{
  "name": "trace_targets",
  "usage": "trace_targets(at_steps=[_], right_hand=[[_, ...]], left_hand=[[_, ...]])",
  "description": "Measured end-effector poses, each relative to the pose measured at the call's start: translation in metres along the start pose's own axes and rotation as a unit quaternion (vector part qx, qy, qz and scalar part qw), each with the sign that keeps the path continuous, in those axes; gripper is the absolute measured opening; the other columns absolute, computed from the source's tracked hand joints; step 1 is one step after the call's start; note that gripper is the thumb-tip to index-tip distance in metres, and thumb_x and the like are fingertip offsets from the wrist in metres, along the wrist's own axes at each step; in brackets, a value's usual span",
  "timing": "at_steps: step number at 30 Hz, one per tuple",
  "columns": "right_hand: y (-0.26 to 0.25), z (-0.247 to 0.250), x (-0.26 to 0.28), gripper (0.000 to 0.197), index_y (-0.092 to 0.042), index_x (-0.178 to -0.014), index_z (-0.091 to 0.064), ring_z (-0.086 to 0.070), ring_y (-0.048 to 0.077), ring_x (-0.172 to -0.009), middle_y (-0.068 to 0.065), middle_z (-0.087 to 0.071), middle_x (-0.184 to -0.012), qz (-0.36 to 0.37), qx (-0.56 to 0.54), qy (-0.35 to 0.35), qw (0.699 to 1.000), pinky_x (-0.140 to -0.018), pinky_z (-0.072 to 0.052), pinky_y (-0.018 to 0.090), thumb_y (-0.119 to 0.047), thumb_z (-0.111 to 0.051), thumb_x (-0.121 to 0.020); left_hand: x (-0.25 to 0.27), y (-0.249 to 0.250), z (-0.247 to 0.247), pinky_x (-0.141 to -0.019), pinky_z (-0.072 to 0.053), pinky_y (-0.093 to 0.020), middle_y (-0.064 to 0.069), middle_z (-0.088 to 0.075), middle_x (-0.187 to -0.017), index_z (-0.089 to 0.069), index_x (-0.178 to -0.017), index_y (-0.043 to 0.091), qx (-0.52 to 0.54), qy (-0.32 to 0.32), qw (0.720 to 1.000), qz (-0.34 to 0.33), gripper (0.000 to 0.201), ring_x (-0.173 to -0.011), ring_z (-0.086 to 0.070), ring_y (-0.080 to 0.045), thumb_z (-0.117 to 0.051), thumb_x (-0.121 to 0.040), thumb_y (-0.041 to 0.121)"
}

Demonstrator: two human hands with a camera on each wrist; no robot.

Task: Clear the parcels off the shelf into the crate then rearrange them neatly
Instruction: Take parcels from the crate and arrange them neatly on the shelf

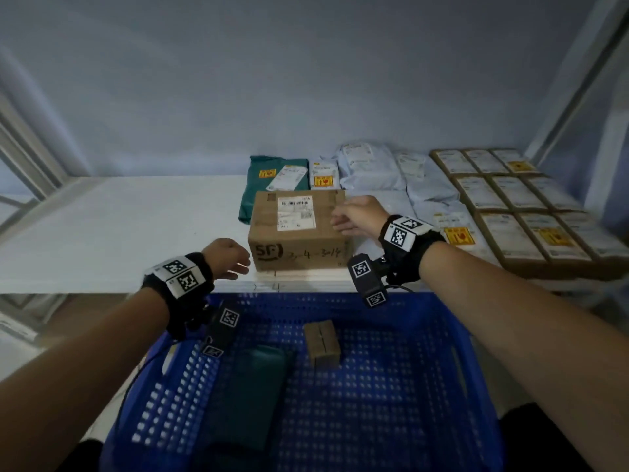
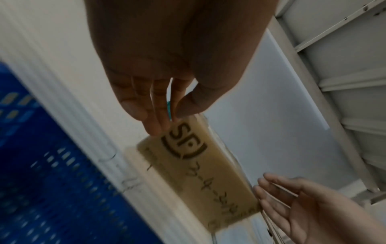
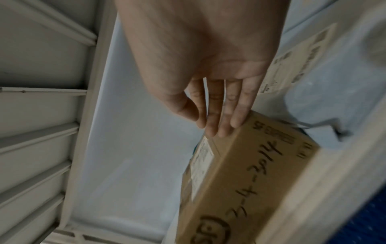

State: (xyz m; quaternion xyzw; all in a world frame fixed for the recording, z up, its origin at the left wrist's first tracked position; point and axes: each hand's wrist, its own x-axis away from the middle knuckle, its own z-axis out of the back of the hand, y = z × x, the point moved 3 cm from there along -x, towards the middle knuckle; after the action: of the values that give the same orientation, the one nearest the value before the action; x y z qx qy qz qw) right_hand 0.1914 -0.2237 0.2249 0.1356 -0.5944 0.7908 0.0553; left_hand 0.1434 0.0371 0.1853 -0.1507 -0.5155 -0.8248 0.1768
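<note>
A brown cardboard box (image 1: 297,229) with a white label and "SF" handwriting stands near the front edge of the white shelf (image 1: 119,226). My left hand (image 1: 231,258) is just left of the box's lower left corner, fingers straight, holding nothing; in the left wrist view its fingertips (image 2: 155,127) reach the box (image 2: 198,173). My right hand (image 1: 352,216) is at the box's right upper edge, fingers extended; the right wrist view shows its fingertips (image 3: 225,127) against the box (image 3: 240,173). The blue crate (image 1: 425,369) below holds a small brown box (image 1: 322,343) and a dark green bag (image 1: 253,379).
A green bag parcel (image 1: 269,180) lies behind the box. White bag parcels (image 1: 391,175) and flat brown boxes (image 1: 510,199) fill the shelf's right side. Grey shelf uprights (image 1: 578,86) stand at both sides.
</note>
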Motion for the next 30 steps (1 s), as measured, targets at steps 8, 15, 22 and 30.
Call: trace_targets(at_steps=[8, 15, 22, 30], right_hand=[[0.07, -0.025, 0.046, 0.014, -0.011, -0.078, -0.065, -0.067, 0.015, -0.071, 0.008, -0.07, -0.081, 0.016, 0.051, -0.059, 0.997, -0.066, -0.054, 0.024, -0.013, -0.06, -0.091], [0.162, -0.06, 0.031, 0.014, -0.011, -0.087, -0.068, -0.068, 0.019, -0.091, 0.007, -0.072, -0.091, -0.096, 0.147, -0.123, 0.977, -0.079, -0.055, 0.03, -0.02, -0.059, -0.094], [0.245, -0.078, 0.004, 0.022, -0.001, -0.102, -0.067, -0.061, 0.031, -0.094, 0.022, -0.064, -0.106, -0.166, 0.249, -0.112, 0.948, -0.091, -0.051, 0.045, -0.018, -0.059, -0.09], [0.308, -0.079, -0.031, 0.064, -0.017, -0.149, -0.029, -0.05, 0.033, -0.123, 0.011, -0.041, -0.146, -0.223, 0.254, -0.102, 0.936, -0.101, -0.046, 0.042, -0.028, -0.058, -0.092]], left_hand=[[0.005, -0.077, -0.085, -0.057, -0.047, -0.025, -0.006, -0.056, -0.069, -0.054, -0.07, 0.008, -0.119, -0.071, 0.989, 0.059, 0.019, -0.059, -0.053, -0.016, -0.054, -0.085, -0.003], [-0.013, -0.13, -0.148, -0.064, -0.048, -0.026, -0.022, -0.066, -0.106, -0.062, -0.09, 0.0, -0.181, -0.137, 0.969, 0.098, 0.011, -0.073, -0.056, -0.021, -0.051, -0.088, 0.001], [-0.05, -0.171, -0.177, -0.092, -0.05, -0.035, -0.023, -0.056, -0.129, -0.052, -0.126, -0.008, -0.198, -0.158, 0.959, 0.125, 0.036, -0.118, -0.057, -0.033, -0.047, -0.093, 0.006], [-0.101, -0.2, -0.211, -0.096, -0.044, -0.032, -0.021, -0.054, -0.131, -0.052, -0.127, -0.006, -0.238, -0.159, 0.952, 0.111, 0.037, -0.122, -0.052, -0.033, -0.045, -0.095, 0.011]])
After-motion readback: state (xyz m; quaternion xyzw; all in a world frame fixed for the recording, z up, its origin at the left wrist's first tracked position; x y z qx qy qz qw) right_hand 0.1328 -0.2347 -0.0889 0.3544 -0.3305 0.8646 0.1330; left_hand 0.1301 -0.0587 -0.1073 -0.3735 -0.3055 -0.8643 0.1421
